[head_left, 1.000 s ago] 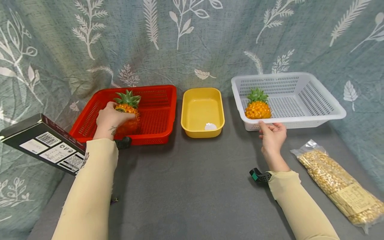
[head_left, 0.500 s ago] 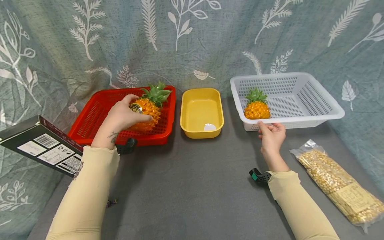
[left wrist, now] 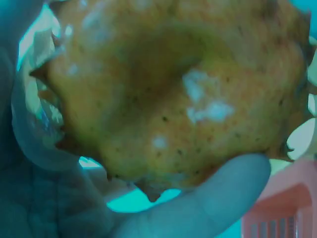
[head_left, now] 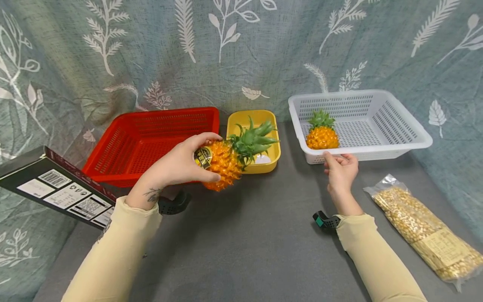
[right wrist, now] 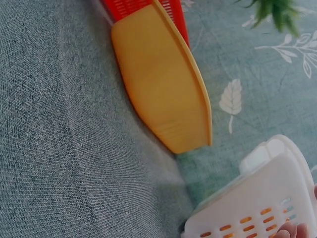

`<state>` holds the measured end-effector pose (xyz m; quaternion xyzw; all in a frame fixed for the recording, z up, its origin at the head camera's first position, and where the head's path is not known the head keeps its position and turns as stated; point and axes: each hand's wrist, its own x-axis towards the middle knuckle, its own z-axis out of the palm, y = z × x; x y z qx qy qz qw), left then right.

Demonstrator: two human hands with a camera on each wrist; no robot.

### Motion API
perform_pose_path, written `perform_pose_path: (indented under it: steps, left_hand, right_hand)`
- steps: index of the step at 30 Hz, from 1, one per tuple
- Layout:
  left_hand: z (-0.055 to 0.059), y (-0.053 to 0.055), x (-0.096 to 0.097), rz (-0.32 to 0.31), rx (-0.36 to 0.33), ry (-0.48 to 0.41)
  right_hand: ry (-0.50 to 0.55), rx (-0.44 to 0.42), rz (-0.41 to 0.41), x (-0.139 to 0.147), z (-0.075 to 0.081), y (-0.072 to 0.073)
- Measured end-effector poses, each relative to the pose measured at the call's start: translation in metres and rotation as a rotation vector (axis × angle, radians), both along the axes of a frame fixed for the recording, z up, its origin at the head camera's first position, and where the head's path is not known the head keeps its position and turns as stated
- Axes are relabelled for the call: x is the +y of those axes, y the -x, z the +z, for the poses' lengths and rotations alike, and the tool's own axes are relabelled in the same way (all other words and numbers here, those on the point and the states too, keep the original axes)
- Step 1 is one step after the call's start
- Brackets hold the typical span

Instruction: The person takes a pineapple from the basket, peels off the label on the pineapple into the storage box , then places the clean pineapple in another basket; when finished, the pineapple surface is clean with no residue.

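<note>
My left hand (head_left: 181, 161) grips an orange toy-like pineapple (head_left: 222, 165) with a black and gold sticker and green leaves, thumb on the near side and fingers over the top. It is held up in front of the red basket, its leaves overlapping the yellow tub (head_left: 234, 126) in the head view. Close up in the left wrist view, the base of the pineapple (left wrist: 168, 99) fills the picture above my thumb. My right hand (head_left: 342, 174) pinches the front rim of the white basket (head_left: 377, 150), in which a second pineapple (head_left: 322, 137) lies at the left end.
The red slotted basket (head_left: 158, 117) stands at the left. A black box (head_left: 56, 188) with white labels leans at the far left. A clear bag of yellow kernels (head_left: 422, 230) lies at the right. A patterned curtain (head_left: 151, 50) hangs behind.
My left hand has lifted the pineapple out of the red basket and carried it right, toward the yellow tub. My right hand has stayed at the white basket's rim.
</note>
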<state>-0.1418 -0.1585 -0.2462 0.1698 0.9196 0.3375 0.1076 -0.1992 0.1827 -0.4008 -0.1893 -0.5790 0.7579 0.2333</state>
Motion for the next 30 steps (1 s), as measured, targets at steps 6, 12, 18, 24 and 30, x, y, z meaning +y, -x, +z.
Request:
perform_pose_path:
  steps: [6, 12, 18, 24, 30]
  left_hand:
    - [-0.012, -0.021, 0.012, -0.136, 0.086, 0.046]
    - [-0.032, -0.035, 0.017, -0.254, 0.108, 0.052]
    - [-0.061, -0.042, 0.021, -0.317, 0.009, 0.057]
    - [-0.083, -0.039, 0.025, -0.298, 0.036, 0.154]
    - [-0.094, -0.032, 0.029, -0.294, 0.081, 0.197]
  right_hand:
    - [-0.009, -0.010, 0.004, 0.000, -0.001, 0.000]
    - [-0.027, -0.021, 0.004, 0.000, -0.001, -0.001]
    - [-0.012, -0.027, 0.011, 0.000, 0.000, -0.001]
    - [-0.019, -0.025, 0.005, 0.001, 0.002, 0.000]
    - [-0.026, -0.035, -0.002, 0.002, 0.002, 0.000]
